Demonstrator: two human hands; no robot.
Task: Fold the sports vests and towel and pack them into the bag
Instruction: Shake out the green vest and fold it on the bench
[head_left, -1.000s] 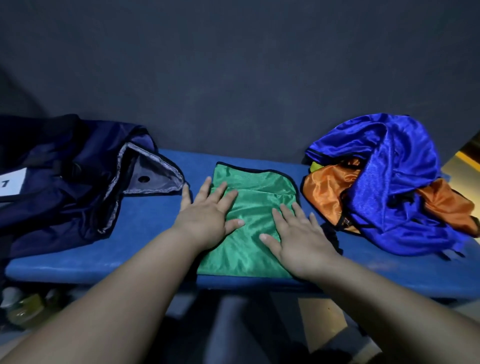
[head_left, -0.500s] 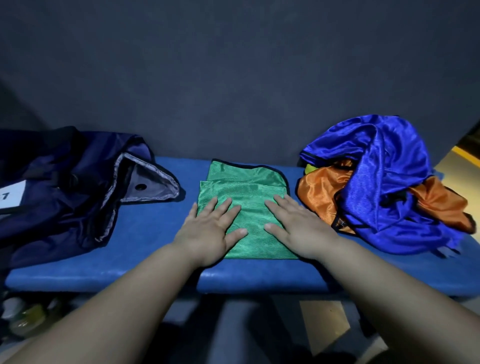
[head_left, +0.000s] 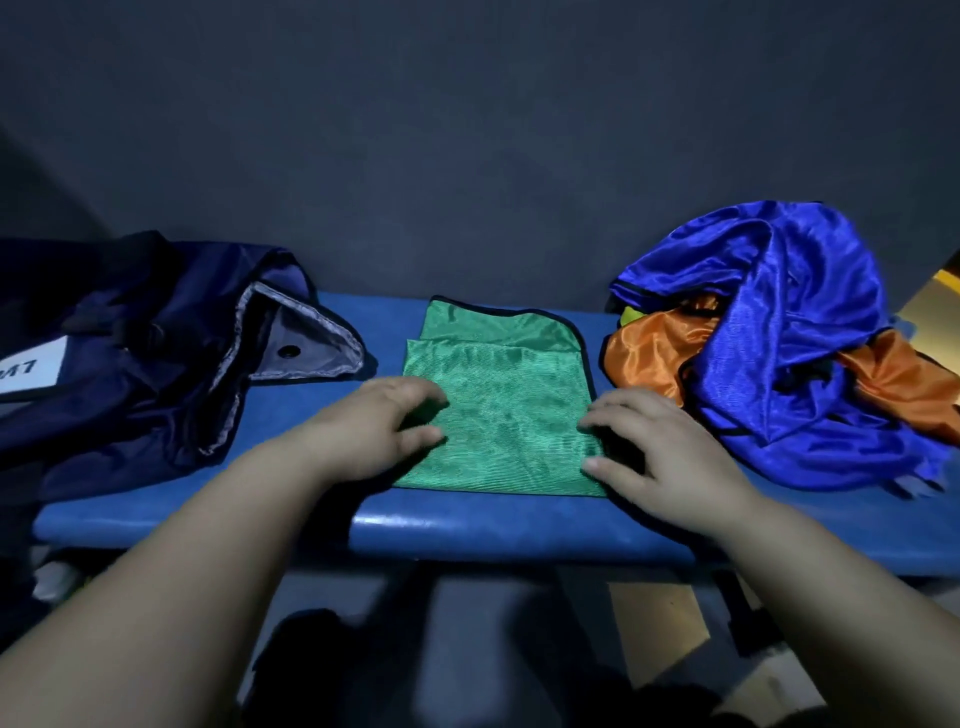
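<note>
Left hand (head_left: 363, 436) and right hand (head_left: 660, 452) grip opposite side edges of the folded green vest (head_left: 498, 415), fingers curled over the fabric. The green vest lies flat on a blue bench (head_left: 493, 525). Left of the vest slumps the open navy bag (head_left: 156, 364). Just right of it are heaped a blue vest (head_left: 779, 338) and an orange vest (head_left: 639, 358).

Both bare arms reach forward. The left hand (head_left: 374, 431) and right hand (head_left: 662, 447) lie low, fingers curled (thumbs pointing inward).
</note>
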